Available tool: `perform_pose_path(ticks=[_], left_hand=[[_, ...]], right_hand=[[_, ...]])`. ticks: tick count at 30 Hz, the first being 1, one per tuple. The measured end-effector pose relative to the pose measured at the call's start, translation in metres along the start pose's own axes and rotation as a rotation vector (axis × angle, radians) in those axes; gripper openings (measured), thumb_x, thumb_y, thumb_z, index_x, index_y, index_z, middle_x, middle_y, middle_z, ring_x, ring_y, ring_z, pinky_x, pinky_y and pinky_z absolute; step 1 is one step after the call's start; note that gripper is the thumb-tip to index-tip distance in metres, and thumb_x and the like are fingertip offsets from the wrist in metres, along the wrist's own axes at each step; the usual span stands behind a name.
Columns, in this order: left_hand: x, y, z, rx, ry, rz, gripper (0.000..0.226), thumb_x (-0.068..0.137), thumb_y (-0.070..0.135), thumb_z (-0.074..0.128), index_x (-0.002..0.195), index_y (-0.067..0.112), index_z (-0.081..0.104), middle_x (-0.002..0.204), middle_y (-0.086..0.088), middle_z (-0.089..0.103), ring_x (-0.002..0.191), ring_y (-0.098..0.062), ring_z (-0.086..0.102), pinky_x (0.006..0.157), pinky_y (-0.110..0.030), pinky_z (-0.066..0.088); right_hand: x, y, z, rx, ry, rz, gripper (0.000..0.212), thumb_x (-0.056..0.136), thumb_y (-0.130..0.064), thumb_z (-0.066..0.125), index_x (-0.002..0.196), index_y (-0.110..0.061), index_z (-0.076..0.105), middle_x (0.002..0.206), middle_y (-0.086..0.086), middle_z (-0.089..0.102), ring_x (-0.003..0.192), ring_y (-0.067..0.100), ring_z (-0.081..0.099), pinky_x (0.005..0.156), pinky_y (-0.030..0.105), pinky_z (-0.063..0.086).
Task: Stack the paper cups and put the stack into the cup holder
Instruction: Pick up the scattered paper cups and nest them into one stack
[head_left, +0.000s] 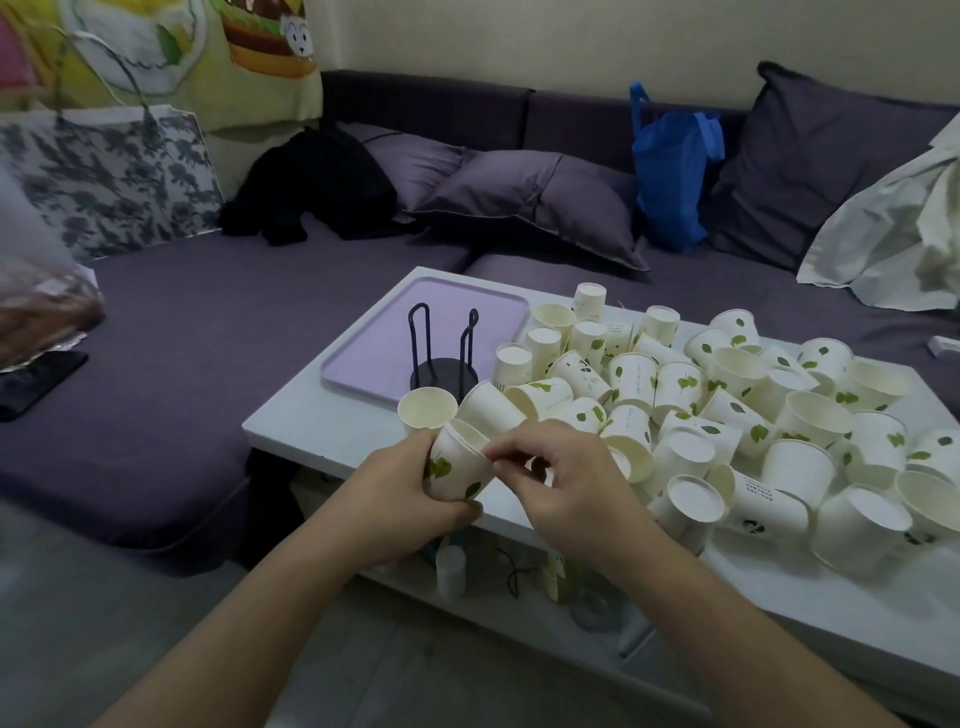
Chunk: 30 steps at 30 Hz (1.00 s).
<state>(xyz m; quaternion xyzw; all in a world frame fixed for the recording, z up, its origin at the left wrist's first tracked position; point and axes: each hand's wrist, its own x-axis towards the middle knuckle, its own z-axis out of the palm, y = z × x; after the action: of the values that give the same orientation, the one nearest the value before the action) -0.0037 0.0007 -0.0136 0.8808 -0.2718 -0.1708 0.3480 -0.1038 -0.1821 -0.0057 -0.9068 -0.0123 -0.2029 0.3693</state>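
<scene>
I see a leaf-printed paper cup (457, 470) tilted above the near edge of the white table (332, 431), the left hand (410, 499) curled round its side. My right hand (566, 480) pinches at its rim with fingers bent. Behind stands the black wire cup holder (441, 353) on a lilac tray (363, 353); loose cups (727, 415) heap to the right.
</scene>
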Motion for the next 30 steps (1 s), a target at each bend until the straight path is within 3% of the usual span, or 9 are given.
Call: perform_pose_path(ticks=[3,8,11,13,15,17,20,25,30], left_hand=[[0.000,-0.003,-0.003,-0.023,-0.015,-0.004,0.060,0.080,0.047,0.086,0.127,0.040,0.051,0.114,0.017,0.066,0.102,-0.009,0.067,0.089,-0.037,0.063],[0.001,-0.015,-0.018,-0.051,0.019,-0.061,0.059,0.081,0.046,0.085,0.128,0.040,0.050,0.114,0.014,0.066,0.101,-0.011,0.066,0.088,-0.036,0.062],[0.007,-0.029,-0.031,-0.018,0.070,-0.144,0.056,0.078,0.045,0.086,0.121,0.037,0.050,0.111,0.012,0.065,0.098,-0.012,0.065,0.084,-0.036,0.063],[0.010,-0.037,-0.037,-0.038,0.105,-0.189,0.048,0.078,0.041,0.085,0.114,0.034,0.053,0.106,0.007,0.067,0.093,-0.014,0.067,0.080,-0.038,0.065],[0.011,-0.042,-0.041,-0.051,0.123,-0.208,0.044,0.077,0.037,0.084,0.109,0.032,0.054,0.103,0.004,0.068,0.091,-0.016,0.068,0.078,-0.039,0.065],[0.012,-0.044,-0.043,-0.046,0.121,-0.212,0.042,0.079,0.035,0.084,0.108,0.031,0.054,0.103,0.003,0.067,0.091,-0.015,0.067,0.072,-0.034,0.062],[0.014,-0.046,-0.046,-0.025,0.115,-0.201,0.043,0.080,0.032,0.086,0.109,0.031,0.054,0.104,0.005,0.066,0.093,-0.014,0.065,0.067,-0.026,0.052],[0.011,-0.046,-0.051,0.027,0.104,-0.189,0.039,0.079,0.027,0.085,0.105,0.028,0.057,0.103,0.004,0.066,0.092,-0.013,0.065,0.073,-0.031,0.057],[0.010,-0.034,-0.041,0.012,0.082,-0.124,0.052,0.074,0.043,0.091,0.113,0.032,0.058,0.102,0.011,0.067,0.092,-0.009,0.066,0.078,-0.031,0.060]], right_hand=[[0.001,0.001,0.009,-0.031,-0.037,-0.012,0.019,0.096,-0.007,0.074,0.106,-0.020,0.084,0.087,-0.028,0.066,0.088,-0.004,0.062,0.073,0.012,0.050],[0.018,-0.002,0.023,-0.019,-0.005,0.052,0.024,0.101,-0.011,0.064,0.114,-0.026,0.078,0.101,-0.018,0.071,0.093,0.002,0.064,0.077,0.014,0.051],[0.040,-0.004,0.035,-0.190,-0.061,0.116,0.031,0.103,-0.014,0.058,0.126,-0.031,0.068,0.102,-0.014,0.065,0.089,0.004,0.058,0.070,0.014,0.042],[0.053,-0.003,0.049,-0.241,-0.165,0.165,0.043,0.101,-0.015,0.055,0.139,-0.036,0.060,0.100,-0.010,0.066,0.087,0.009,0.059,0.071,0.024,0.048],[0.061,0.002,0.064,-0.239,-0.239,0.221,0.048,0.101,-0.017,0.056,0.146,-0.035,0.055,0.106,-0.005,0.071,0.096,0.016,0.064,0.084,0.037,0.057],[0.066,0.008,0.074,-0.272,-0.241,0.258,0.032,0.102,-0.020,0.059,0.134,-0.028,0.062,0.110,-0.002,0.072,0.099,0.019,0.066,0.088,0.041,0.058],[0.068,0.013,0.078,-0.272,-0.144,0.231,0.005,0.102,-0.023,0.063,0.104,-0.020,0.067,0.095,-0.002,0.071,0.086,0.018,0.064,0.080,0.042,0.059],[0.062,0.004,0.051,-0.177,0.055,0.158,0.009,0.103,-0.029,0.065,0.095,-0.025,0.068,0.082,-0.011,0.067,0.074,0.006,0.059,0.063,0.018,0.043],[0.045,-0.006,0.027,0.130,0.101,0.209,0.011,0.103,-0.035,0.065,0.095,-0.031,0.071,0.080,-0.014,0.073,0.078,0.009,0.070,0.075,0.039,0.062]])
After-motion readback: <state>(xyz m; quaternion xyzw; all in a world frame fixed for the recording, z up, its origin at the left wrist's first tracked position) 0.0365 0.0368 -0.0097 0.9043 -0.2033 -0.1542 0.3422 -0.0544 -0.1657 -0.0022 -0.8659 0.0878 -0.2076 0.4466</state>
